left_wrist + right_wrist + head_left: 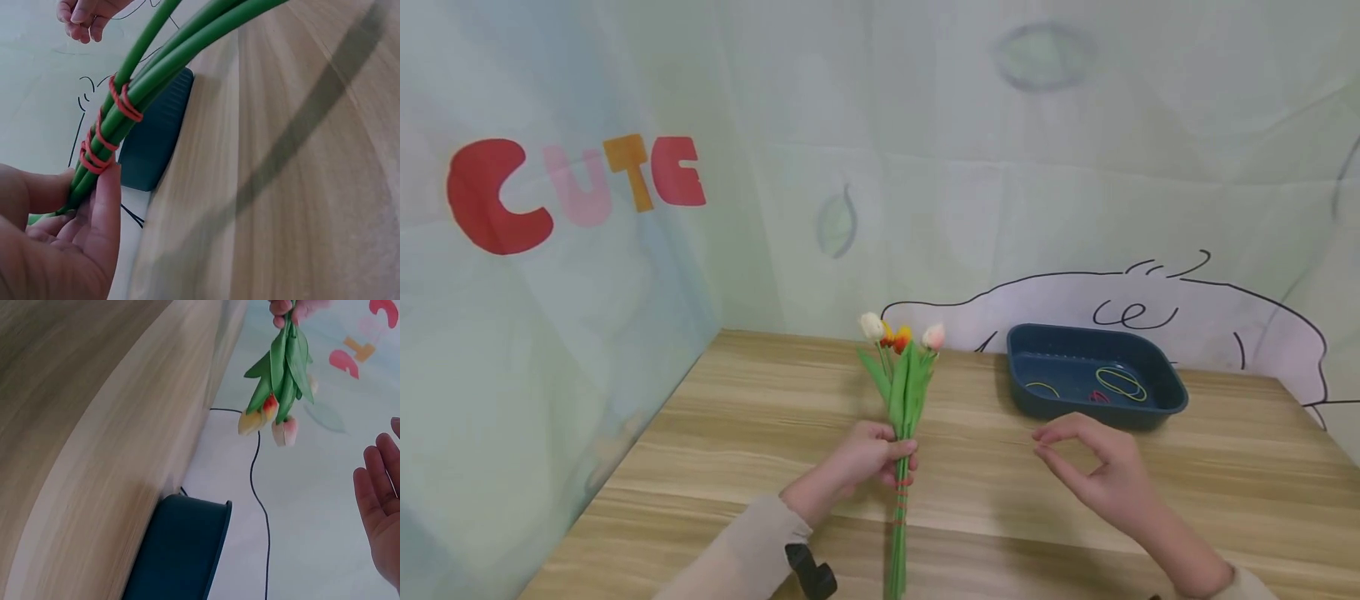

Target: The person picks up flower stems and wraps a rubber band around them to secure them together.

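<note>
My left hand [874,454] grips a bunch of tulips [904,400] by its green stems, just below the leaves. The blooms are white, pink and orange-yellow, and they point away from me. A red rubber band [129,112] is wound several times round the stems below that hand, as the left wrist view shows. To the right, my right hand [1108,475] hovers in front of a dark blue tray, thumb and forefinger close together. In the right wrist view its fingers [377,481] look straight, and nothing is visible in them.
The blue tray [1075,407] stands at the back right of the wooden table [760,417]. Inside lie yellow rubber bands [1141,388] and a small red one [1100,397]. A printed cloth [865,125] hangs behind the table and along its left side.
</note>
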The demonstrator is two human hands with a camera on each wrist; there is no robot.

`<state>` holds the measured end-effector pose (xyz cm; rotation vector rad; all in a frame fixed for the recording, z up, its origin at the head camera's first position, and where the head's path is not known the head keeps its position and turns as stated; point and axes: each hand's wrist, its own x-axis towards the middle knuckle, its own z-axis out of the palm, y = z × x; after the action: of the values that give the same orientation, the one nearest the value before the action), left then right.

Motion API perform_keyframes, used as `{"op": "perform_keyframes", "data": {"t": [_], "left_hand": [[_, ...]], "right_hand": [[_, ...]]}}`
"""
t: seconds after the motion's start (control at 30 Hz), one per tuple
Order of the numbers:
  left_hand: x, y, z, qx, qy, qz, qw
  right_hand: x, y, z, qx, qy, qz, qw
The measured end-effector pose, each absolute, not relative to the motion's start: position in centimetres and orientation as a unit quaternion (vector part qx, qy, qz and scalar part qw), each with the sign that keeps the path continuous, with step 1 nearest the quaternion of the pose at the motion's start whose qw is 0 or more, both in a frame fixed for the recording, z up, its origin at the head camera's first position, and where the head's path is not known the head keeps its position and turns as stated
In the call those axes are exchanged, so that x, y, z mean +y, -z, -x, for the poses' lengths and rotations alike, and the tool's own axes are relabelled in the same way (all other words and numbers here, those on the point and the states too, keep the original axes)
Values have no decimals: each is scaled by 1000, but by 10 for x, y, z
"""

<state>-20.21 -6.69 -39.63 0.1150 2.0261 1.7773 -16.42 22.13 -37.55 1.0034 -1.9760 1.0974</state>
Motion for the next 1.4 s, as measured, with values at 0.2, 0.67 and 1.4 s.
{"op": "perform_keyframes", "data": {"t": [0.2, 0.67, 1.4], "left_hand": [[-68, 407, 202, 731, -641, -38, 231], [-68, 419, 203, 723, -642, -25, 254], [-73, 427, 201, 719, -642, -17, 267]], "right_hand": [[229, 374, 163, -786, -404, -348, 313], [247, 382, 184, -806, -362, -312, 348], [270, 405, 222, -893, -302, -169, 289]]}}
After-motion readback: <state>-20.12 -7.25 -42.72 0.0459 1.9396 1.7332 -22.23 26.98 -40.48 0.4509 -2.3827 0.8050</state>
